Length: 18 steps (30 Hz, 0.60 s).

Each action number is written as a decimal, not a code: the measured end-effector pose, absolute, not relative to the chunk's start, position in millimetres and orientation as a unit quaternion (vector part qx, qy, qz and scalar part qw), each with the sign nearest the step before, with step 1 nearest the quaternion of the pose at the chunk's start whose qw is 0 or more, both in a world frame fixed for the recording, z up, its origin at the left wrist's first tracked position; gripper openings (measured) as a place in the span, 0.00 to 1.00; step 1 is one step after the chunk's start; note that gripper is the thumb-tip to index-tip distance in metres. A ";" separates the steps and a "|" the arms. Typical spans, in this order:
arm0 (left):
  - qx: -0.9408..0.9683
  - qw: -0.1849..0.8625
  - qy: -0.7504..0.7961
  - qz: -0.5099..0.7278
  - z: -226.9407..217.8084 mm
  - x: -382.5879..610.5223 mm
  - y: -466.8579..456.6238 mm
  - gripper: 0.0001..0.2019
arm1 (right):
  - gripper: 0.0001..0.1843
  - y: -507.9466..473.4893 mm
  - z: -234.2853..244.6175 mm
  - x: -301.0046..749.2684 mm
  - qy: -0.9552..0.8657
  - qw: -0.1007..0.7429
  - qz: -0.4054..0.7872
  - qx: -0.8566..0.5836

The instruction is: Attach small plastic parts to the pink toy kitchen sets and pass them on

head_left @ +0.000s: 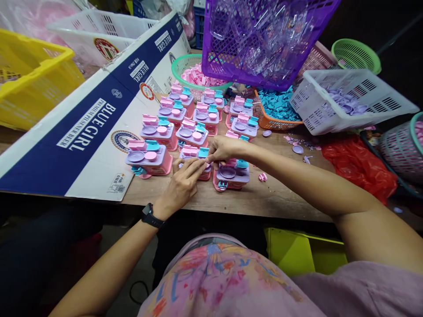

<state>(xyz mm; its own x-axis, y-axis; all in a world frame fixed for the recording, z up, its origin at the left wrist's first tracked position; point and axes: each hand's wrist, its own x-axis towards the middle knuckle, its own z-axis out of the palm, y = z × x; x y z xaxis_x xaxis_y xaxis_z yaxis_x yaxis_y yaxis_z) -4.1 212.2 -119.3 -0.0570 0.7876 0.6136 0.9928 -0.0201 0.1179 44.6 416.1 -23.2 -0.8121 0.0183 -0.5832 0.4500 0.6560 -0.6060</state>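
Observation:
My left hand (185, 181), with a dark watch on the wrist, grips the near side of a small pink and purple toy kitchen unit (190, 152) in the front row. Its fingers are bent together over the toy's top edge. At the same toy's right corner is my right hand (220, 149), closed in a pinch; whatever is between the fingertips is hidden. Beside the right hand stands another toy kitchen unit (233, 174) with a purple plate on top. To the left sits a similar toy unit (148, 157) with a purple plate and a pink pot.
Several more toy units stand in rows behind. A flattened beer carton (95, 119) slants along the left. A purple crate (211, 66) of clear plastic parts, a green basket (178, 66), an orange basket (277, 124) and a white basket (317, 125) line the back; a red bag (360, 165) lies right.

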 end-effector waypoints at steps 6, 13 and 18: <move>-0.645 0.164 -0.681 -0.304 -125.0 -2.5 210.3 0.35 | 0.11 410.0 -18.2 39.7 0.892 0.280 -0.327 0.134; -0.639 0.144 -0.690 -0.307 -130.6 -5.2 209.0 0.38 | 0.13 406.2 -14.1 42.9 0.927 0.228 -0.273 0.116; -0.628 0.151 -0.711 -0.278 -131.6 -2.8 208.5 0.35 | 0.14 402.6 -20.7 43.4 0.954 0.185 -0.222 0.080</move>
<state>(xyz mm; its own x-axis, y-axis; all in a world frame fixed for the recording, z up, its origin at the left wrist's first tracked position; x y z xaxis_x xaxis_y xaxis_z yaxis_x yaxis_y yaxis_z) -2.8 208.5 -131.6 -0.1660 0.8089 0.5641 0.9770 0.0572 0.2054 43.4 402.6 -20.7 -0.9186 0.0715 -0.3886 0.2356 0.8886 -0.3936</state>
